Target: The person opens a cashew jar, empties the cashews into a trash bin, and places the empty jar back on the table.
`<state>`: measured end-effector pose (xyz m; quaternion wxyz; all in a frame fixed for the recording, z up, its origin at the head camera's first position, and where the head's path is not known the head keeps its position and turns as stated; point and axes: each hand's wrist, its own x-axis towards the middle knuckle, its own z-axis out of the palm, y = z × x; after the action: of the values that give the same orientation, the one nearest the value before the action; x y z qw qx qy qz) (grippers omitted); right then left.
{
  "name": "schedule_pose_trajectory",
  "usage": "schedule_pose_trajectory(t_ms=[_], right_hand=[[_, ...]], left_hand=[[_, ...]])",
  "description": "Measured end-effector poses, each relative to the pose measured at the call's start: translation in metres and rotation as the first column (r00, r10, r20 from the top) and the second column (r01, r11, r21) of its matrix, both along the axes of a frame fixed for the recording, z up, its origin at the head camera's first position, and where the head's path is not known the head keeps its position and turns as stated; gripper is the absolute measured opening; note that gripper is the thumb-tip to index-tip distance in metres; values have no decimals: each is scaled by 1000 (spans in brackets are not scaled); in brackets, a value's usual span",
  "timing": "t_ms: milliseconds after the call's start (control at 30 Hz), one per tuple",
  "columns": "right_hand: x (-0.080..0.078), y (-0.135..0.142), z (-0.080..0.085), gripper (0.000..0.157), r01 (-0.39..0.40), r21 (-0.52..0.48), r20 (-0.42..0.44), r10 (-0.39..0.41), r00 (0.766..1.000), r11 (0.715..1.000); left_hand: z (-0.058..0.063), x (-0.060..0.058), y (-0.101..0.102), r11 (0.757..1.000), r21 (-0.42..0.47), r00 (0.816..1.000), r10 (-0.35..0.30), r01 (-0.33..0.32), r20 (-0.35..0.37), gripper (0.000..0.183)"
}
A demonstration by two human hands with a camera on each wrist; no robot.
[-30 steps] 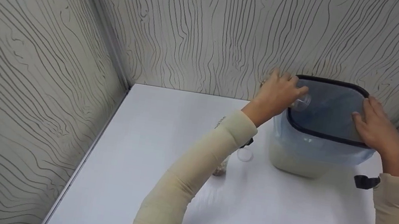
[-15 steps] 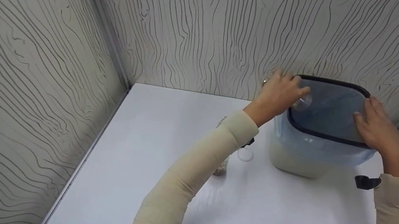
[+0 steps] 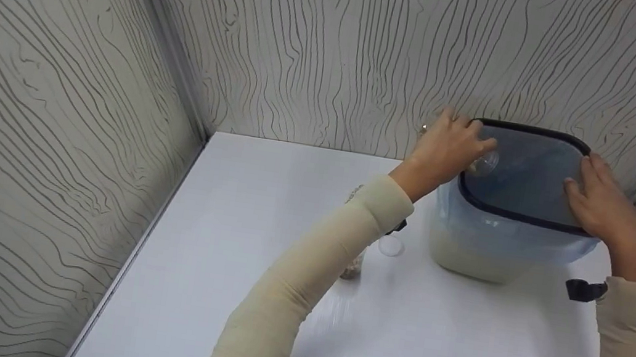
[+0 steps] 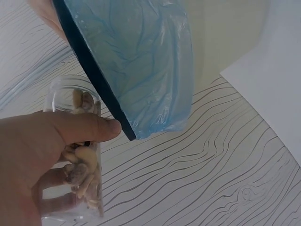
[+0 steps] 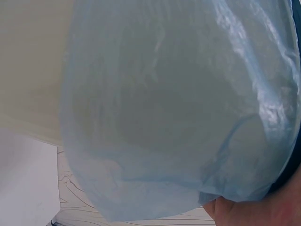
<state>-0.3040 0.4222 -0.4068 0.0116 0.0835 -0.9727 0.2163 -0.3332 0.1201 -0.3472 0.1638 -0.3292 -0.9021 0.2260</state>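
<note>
My left hand (image 3: 445, 146) grips a clear jar (image 4: 96, 188), its thumb on the near side and fingers behind. The jar lies tilted, its mouth end over the left rim of a trash bin (image 3: 469, 256). Nuts (image 4: 84, 160), some like cashews, show inside the jar in the left wrist view. A blue bag (image 4: 146, 61) lines the bin and folds down outside it beneath a dark rim ring (image 3: 527, 220). On the bin's right side, my right hand (image 3: 604, 200) holds the rim, thumb inside and fingers over the edge. The right wrist view mostly shows the bag, hiding most of that hand.
A second clear jar (image 3: 353, 267) with brownish contents stands on the white table (image 3: 210, 238), partly hidden by the left sleeve. A clear round lid (image 3: 390, 246) lies between that jar and the bin. Wood-patterned walls (image 3: 336, 50) rise close behind the bin and at both sides.
My left hand and the jar have shifted very slightly right over the bin's rim. The right hand and the bin stay in nearly the same place.
</note>
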Motion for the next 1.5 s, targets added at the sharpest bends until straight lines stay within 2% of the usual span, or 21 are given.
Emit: schedule_pose_trajectory(t_ms=[567, 1033, 1500], right_hand=[[0, 1, 0, 71, -8, -9, 4, 8, 1000, 1000], [2, 1, 2, 71, -15, -14, 13, 15, 1000, 1000], [0, 3, 0, 72, -9, -22, 12, 9, 1000, 1000]], left_hand=[[0, 3, 4, 999, -36, 1000, -2, 1, -24, 54], [-2, 1, 2, 999, -36, 998, -17, 15, -59, 47], [-1, -1, 2, 999, -36, 999, -13, 12, -41, 49]])
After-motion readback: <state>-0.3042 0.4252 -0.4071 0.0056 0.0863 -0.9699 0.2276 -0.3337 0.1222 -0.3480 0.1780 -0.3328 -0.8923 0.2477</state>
